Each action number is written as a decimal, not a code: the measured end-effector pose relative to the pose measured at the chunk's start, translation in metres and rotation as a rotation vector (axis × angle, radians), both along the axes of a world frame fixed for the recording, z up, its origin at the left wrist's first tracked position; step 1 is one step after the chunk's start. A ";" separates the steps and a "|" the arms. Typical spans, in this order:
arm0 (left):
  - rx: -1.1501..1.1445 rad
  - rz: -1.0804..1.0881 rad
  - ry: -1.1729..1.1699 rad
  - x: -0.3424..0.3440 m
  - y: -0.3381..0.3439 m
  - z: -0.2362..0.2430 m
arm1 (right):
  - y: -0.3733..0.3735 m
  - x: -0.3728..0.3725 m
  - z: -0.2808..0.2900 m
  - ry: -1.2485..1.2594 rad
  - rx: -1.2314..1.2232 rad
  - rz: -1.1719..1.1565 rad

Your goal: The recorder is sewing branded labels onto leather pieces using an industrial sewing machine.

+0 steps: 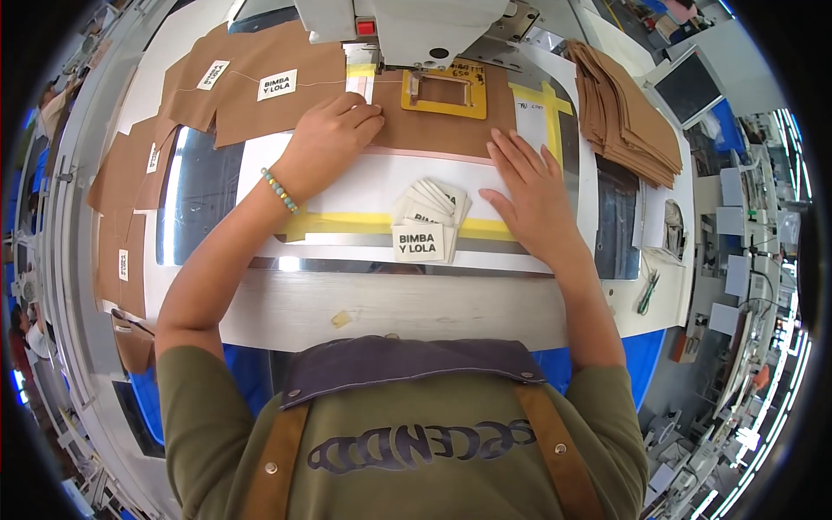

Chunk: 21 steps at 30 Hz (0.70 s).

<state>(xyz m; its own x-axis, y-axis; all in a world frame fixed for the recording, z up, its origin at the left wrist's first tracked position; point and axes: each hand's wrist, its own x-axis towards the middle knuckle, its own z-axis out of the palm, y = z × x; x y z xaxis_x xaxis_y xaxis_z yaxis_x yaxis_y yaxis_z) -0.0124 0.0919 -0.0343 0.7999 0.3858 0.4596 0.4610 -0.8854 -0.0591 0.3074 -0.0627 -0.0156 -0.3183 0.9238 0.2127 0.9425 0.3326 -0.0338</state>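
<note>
My left hand [338,139] has its fingers curled together at the left end of a brown sheet [433,130], by a pale strip with yellow tape [360,78]; what is under its fingertips is hidden. My right hand [529,195] lies at the sheet's right end, fingers stretched and apart. A yellow rectangular frame [475,100] lies on the sheet beneath a white machine head [407,30] with a red switch. Between my hands, a fanned pile of white labels [419,243] sits on the white work board [329,182] with yellow tape.
Brown pieces with white labels [243,113], linked by thread, spread over the left side. A stack of brown pieces [620,121] is at the right, beside a small screen [687,85]. Green-handled snips [646,295] lie near the front right. Other workstations line both sides.
</note>
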 end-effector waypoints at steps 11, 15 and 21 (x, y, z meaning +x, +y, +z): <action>-0.295 0.120 0.015 -0.016 -0.053 0.003 | 0.003 -0.005 -0.006 0.053 -0.094 -0.008; -0.315 0.150 0.032 -0.017 -0.052 0.006 | -0.002 0.002 0.000 0.114 -0.027 -0.025; -0.340 0.168 -0.074 -0.022 -0.055 0.009 | -0.001 0.016 -0.008 0.117 -0.093 -0.017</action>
